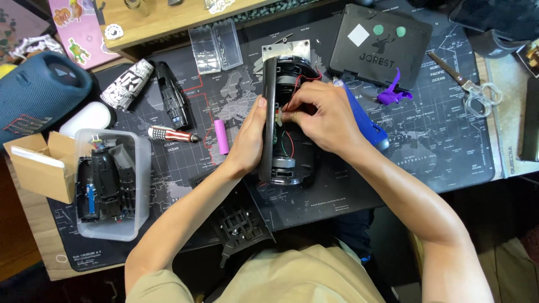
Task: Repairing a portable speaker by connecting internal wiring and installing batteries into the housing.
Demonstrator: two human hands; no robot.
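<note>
We see opened black cylindrical speaker (283, 120) at centre of tabletop (449, 146), on dark map mat; long axis runs near to far, near end cap toward us, red wires exposed. Left hand (247, 140) wraps its left flank, grip pressed against shell. Right hand (323, 115) over open side, fingertips pinching small part inside. Pink battery cell (221, 136) just left; screwdriver (171, 134) further left; scissors (469, 84) far right.
</note>
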